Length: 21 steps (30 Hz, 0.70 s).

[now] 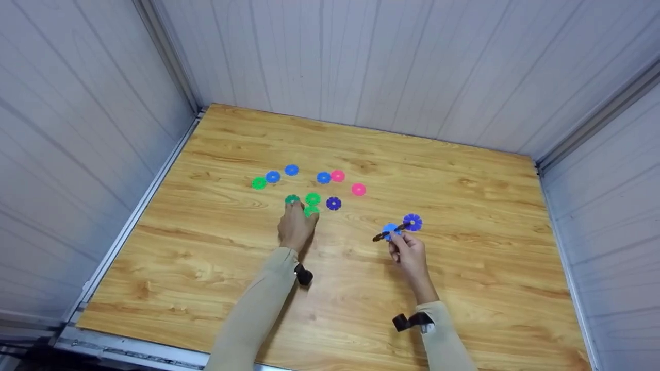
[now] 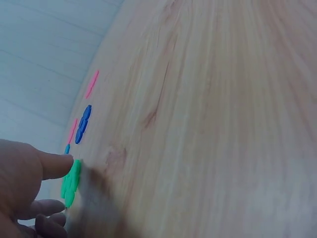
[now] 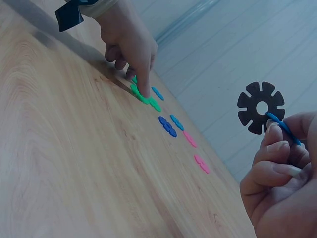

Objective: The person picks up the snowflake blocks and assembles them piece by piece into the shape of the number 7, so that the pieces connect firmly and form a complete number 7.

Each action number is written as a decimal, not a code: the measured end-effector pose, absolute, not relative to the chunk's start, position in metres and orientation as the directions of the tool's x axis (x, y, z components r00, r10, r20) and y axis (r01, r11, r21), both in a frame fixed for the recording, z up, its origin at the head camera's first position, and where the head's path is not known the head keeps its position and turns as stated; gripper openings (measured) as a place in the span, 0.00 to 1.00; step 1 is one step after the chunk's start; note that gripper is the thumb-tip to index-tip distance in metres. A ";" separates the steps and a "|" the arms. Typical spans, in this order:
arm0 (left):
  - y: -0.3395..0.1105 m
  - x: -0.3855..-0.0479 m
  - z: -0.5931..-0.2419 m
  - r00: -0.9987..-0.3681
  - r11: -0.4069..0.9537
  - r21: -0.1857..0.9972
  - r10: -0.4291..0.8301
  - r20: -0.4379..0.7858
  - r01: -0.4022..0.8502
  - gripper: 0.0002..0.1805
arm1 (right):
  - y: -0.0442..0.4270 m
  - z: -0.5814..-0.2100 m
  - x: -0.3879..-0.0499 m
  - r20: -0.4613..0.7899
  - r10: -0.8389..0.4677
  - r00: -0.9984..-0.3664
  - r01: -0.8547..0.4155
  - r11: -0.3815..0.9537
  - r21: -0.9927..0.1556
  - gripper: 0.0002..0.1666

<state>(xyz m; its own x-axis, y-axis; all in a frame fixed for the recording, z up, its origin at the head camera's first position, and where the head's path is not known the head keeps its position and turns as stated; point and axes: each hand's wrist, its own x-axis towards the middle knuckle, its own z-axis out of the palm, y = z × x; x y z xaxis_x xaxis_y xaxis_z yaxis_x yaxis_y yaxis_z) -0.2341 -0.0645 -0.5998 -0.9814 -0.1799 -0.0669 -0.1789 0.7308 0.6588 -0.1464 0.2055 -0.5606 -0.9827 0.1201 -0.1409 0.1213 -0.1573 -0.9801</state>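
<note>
My right hand [image 1: 411,252] pinches a blue notched disc [image 1: 390,232] above the table. Dark brown notched discs [image 1: 380,237] are attached to this disc; one brown disc [image 3: 261,108] faces the right wrist camera, with the blue disc edge-on against it. A purple-blue disc [image 1: 412,222] appears beside that cluster; I cannot tell whether it is joined. The left hand [image 1: 296,226] reaches down at a group of green discs [image 1: 312,211], thumb spread apart from the fingers. A darker green disc [image 1: 292,199] lies at its fingertips, partly hidden.
On the wooden table [image 1: 196,278], another green disc [image 1: 259,183], several blue discs [image 1: 292,170], two pink discs [image 1: 359,189] and a dark blue disc [image 1: 334,203] lie flat beyond and around the left hand. Pale panel walls [image 1: 330,62] border the back and sides.
</note>
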 end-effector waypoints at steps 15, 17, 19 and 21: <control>-0.064 -0.227 -0.597 -0.987 0.686 0.713 -0.146 -0.061 -0.145 0.21 | 0.207 -0.562 -0.146 -0.131 0.103 -0.986 0.108 -0.199 -0.974 0.17; -0.064 -0.225 -0.597 -0.988 0.675 0.726 -0.142 -0.051 -0.135 0.19 | 0.206 -0.562 -0.147 -0.127 0.098 -0.987 0.104 -0.207 -0.973 0.17; -0.064 -0.223 -0.597 -0.989 0.653 0.747 -0.143 -0.045 -0.128 0.18 | 0.206 -0.561 -0.148 -0.120 0.095 -0.988 0.098 -0.216 -0.972 0.16; -0.062 -0.219 -0.595 -0.987 0.611 0.781 -0.151 -0.048 -0.131 0.17 | 0.205 -0.561 -0.149 -0.116 0.096 -0.989 0.093 -0.223 -0.970 0.16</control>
